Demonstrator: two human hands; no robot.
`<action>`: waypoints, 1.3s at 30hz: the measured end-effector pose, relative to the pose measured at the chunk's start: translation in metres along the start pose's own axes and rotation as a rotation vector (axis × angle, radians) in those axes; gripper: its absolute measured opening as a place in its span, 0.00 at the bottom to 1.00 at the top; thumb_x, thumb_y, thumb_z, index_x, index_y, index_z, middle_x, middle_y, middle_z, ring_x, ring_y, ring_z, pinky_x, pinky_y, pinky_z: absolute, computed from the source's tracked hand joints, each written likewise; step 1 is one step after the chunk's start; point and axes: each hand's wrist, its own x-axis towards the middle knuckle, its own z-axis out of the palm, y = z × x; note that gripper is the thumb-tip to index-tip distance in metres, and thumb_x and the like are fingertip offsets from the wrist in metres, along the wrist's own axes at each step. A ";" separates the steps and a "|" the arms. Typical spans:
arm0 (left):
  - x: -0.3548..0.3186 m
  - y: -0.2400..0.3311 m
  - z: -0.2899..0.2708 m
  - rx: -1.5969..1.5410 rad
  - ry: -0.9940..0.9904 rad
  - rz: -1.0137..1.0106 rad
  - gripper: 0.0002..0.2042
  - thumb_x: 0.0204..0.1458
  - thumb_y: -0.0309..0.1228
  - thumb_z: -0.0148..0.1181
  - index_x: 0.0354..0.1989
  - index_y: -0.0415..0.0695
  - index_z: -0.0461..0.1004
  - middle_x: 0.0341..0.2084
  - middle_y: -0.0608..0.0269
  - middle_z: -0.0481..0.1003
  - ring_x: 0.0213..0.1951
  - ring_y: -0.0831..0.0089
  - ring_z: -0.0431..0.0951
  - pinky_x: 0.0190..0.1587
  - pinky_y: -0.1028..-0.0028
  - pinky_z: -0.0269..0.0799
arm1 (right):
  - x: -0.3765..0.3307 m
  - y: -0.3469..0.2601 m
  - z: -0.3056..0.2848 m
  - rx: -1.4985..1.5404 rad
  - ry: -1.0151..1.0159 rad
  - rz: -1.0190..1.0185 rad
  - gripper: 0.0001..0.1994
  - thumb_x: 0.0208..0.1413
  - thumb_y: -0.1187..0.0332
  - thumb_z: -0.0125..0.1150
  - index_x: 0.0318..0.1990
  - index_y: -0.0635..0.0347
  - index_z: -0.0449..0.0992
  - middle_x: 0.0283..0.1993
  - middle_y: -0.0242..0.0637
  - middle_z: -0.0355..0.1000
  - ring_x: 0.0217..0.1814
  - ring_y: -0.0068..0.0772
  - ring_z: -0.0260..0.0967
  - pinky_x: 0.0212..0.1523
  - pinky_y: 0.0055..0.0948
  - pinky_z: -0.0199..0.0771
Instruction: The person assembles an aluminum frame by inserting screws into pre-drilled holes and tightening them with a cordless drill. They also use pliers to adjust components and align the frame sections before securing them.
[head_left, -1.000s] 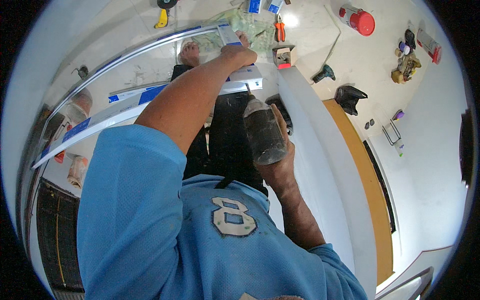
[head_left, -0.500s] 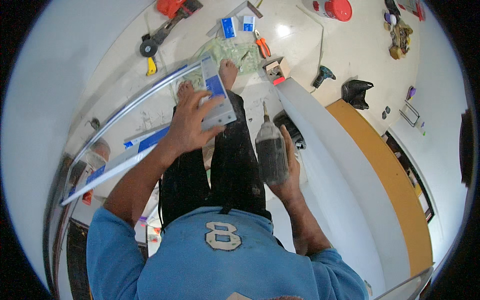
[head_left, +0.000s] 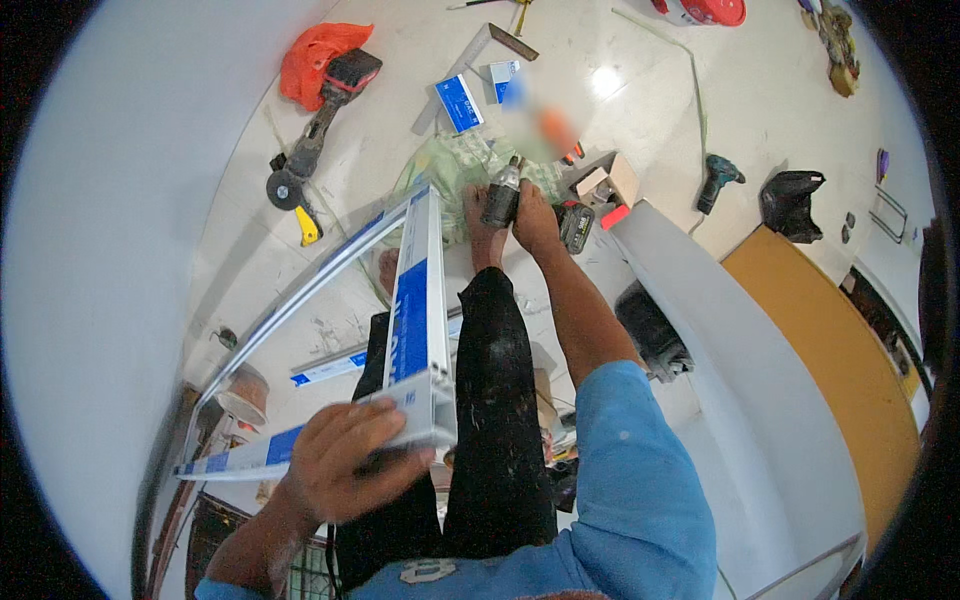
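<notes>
My left hand (head_left: 345, 455) is closed around the near corner of a white metal window-type frame (head_left: 433, 310), which carries blue protective film. The frame slants across my legs, its far corner above the floor by my feet. Stretched forward, my right hand (head_left: 537, 220) grips a cordless driver (head_left: 503, 195) by its handle. The driver's nose points away from me, beside my foot and over a pale green plastic sheet (head_left: 445, 160). Its battery (head_left: 575, 226) shows below the hand. No contact shows between the driver and the frame.
A battery angle grinder (head_left: 312, 140) lies on the left near a red bag (head_left: 318, 62). Blue-and-white boxes (head_left: 459, 104) and a metal square (head_left: 470, 62) lie ahead. To the right are an open carton (head_left: 612, 178), a second drill (head_left: 718, 182) and a low ledge with a yellow-brown top (head_left: 800, 300).
My left hand has drawn the frame's near corner back toward my body and now grips it. My right arm has reached forward with the driver, away from my lap.
</notes>
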 end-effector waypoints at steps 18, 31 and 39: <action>0.025 0.026 0.000 -0.033 -0.113 -0.433 0.47 0.47 0.41 0.84 0.76 0.38 0.70 0.65 0.38 0.74 0.64 0.41 0.78 0.67 0.48 0.74 | -0.189 -0.086 -0.190 0.331 -0.005 0.152 0.29 0.62 0.67 0.76 0.66 0.61 0.68 0.55 0.59 0.81 0.58 0.62 0.83 0.56 0.51 0.83; 0.015 0.017 0.041 0.036 0.072 -0.395 0.36 0.46 0.24 0.70 0.70 0.43 0.75 0.63 0.50 0.79 0.55 0.54 0.82 0.59 0.56 0.75 | -0.412 -0.224 -0.392 0.223 -0.207 0.323 0.39 0.54 0.63 0.85 0.70 0.61 0.68 0.58 0.46 0.83 0.61 0.42 0.84 0.60 0.41 0.84; 0.012 0.017 0.049 0.061 0.122 -0.355 0.35 0.48 0.27 0.72 0.70 0.41 0.75 0.61 0.51 0.81 0.53 0.56 0.84 0.58 0.58 0.77 | -0.386 -0.282 -0.404 0.280 -0.406 0.294 0.40 0.54 0.60 0.84 0.70 0.63 0.67 0.59 0.56 0.81 0.62 0.61 0.82 0.60 0.55 0.82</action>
